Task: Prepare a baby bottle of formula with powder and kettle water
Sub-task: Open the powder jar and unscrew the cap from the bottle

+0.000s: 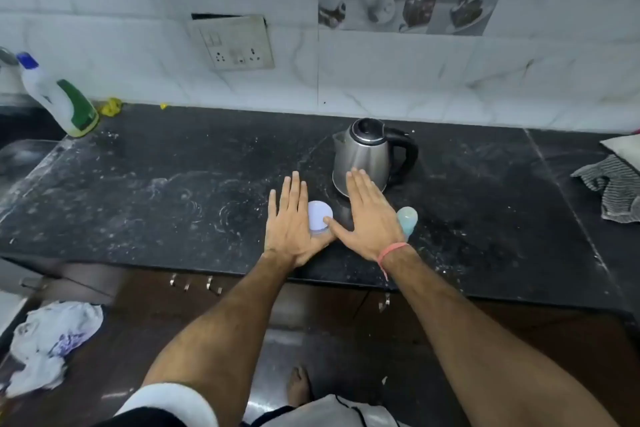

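A steel kettle (363,152) with a black lid and handle stands on the black counter (156,184), just beyond my hands. A small round white-lidded container (318,217) sits between my hands. My left hand (289,222) is flat and open, palm down, touching the container's left side. My right hand (369,218) is also flat and open, its thumb tip resting on the container's right edge. A pale blue-green baby bottle (408,220) stands just right of my right hand, partly hidden by it.
A white and green plastic bottle (60,95) with a blue cap leans at the counter's back left. A striped grey cloth (613,187) lies at the right edge. A wall socket panel (235,45) is above the counter. White powder streaks cover the counter top.
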